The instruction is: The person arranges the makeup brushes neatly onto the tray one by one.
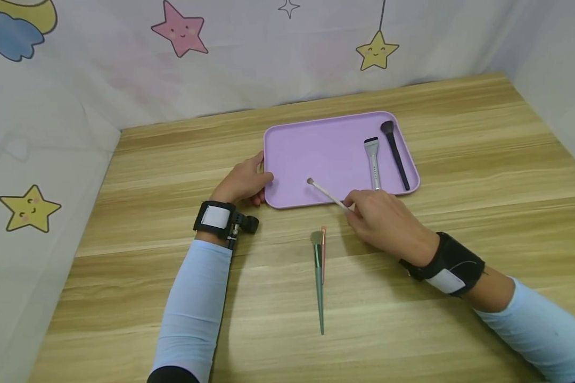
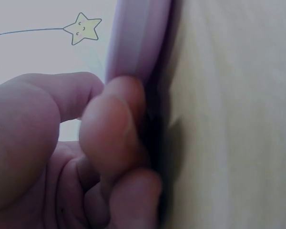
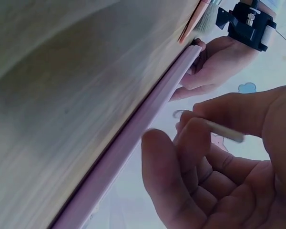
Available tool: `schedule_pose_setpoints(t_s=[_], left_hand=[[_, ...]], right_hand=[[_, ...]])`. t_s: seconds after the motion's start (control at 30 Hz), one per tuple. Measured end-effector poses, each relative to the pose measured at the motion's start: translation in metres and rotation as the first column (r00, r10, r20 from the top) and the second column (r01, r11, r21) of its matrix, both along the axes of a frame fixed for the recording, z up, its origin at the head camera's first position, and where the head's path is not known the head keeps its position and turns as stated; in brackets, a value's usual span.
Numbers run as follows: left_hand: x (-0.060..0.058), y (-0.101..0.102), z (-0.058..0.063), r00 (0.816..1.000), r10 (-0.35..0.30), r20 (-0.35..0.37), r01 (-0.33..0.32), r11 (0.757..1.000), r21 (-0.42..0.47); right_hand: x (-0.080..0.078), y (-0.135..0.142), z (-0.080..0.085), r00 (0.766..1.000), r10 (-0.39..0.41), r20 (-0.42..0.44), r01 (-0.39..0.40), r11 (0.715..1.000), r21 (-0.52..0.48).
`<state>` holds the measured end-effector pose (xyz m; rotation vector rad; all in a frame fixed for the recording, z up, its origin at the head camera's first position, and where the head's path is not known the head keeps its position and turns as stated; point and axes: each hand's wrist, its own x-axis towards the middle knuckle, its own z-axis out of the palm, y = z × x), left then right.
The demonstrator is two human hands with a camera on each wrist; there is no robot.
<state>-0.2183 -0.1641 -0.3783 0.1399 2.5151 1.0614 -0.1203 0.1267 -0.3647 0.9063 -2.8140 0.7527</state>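
My left hand (image 1: 245, 181) grips the left rim of a purple tray (image 1: 316, 154), thumb over the edge and curled fingers against its outer side in the left wrist view. Between thumb and fingers, my right hand (image 1: 383, 221) pinches a thin white-handled makeup brush (image 1: 328, 194) over the tray's front edge. The brush's small brown tip points left above the tray floor. Inside the tray at the right lie a silver flat-headed brush (image 1: 372, 162), its lower end by my right hand, and a black makeup brush (image 1: 396, 157).
On the wooden table (image 1: 268, 298) in front of the tray lie a green makeup brush (image 1: 319, 282) and a slim pink brush (image 1: 323, 255), side by side. A white curtain (image 1: 249, 58) with printed stars stands behind the table and along its left side.
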Motion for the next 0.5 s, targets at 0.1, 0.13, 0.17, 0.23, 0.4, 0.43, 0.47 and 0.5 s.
schedule_pose_setpoints(t_s=[0.1, 0.13, 0.17, 0.23, 0.4, 0.43, 0.47, 0.5], left_hand=[[0.0000, 0.0000, -0.0001, 1.000, -0.001, -0.001, 0.001, 1.000, -0.003], [-0.0002, 0.0000, -0.0003, 1.000, -0.001, -0.002, 0.001, 1.000, -0.005], [-0.0003, 0.0000, -0.0005, 1.000, 0.000, -0.003, 0.000, 1.000, -0.005], [-0.0007, -0.0001, -0.0009, 1.000, 0.001, -0.005, -0.001, 1.000, -0.006], [-0.0012, -0.0001, -0.0016, 1.000, 0.002, -0.004, -0.002, 1.000, -0.005], [-0.0012, -0.0002, -0.0016, 1.000, 0.003, -0.004, -0.003, 1.000, -0.005], [-0.0011, -0.0002, -0.0017, 1.000, 0.003, -0.004, -0.003, 1.000, -0.004], [-0.0010, -0.0004, -0.0016, 1.000, 0.003, -0.004, -0.003, 1.000, -0.005]], right_hand=[[-0.0003, 0.0007, -0.0006, 1.000, -0.010, -0.007, 0.010, 1.000, 0.000], [-0.0005, 0.0009, -0.0008, 1.000, -0.013, -0.009, 0.013, 1.000, 0.002], [-0.0007, 0.0013, -0.0010, 1.000, -0.017, -0.008, 0.017, 1.000, 0.003], [-0.0012, 0.0018, -0.0014, 1.000, -0.027, -0.002, 0.027, 1.000, 0.004], [-0.0029, 0.0030, -0.0021, 0.999, -0.050, -0.003, 0.050, 0.999, 0.002], [-0.0035, 0.0032, -0.0023, 0.998, -0.055, -0.008, 0.055, 0.998, 0.002], [-0.0040, 0.0034, -0.0026, 0.998, -0.060, -0.016, 0.060, 0.998, 0.004], [-0.0045, 0.0035, -0.0029, 0.998, -0.064, -0.024, 0.064, 0.998, 0.007]])
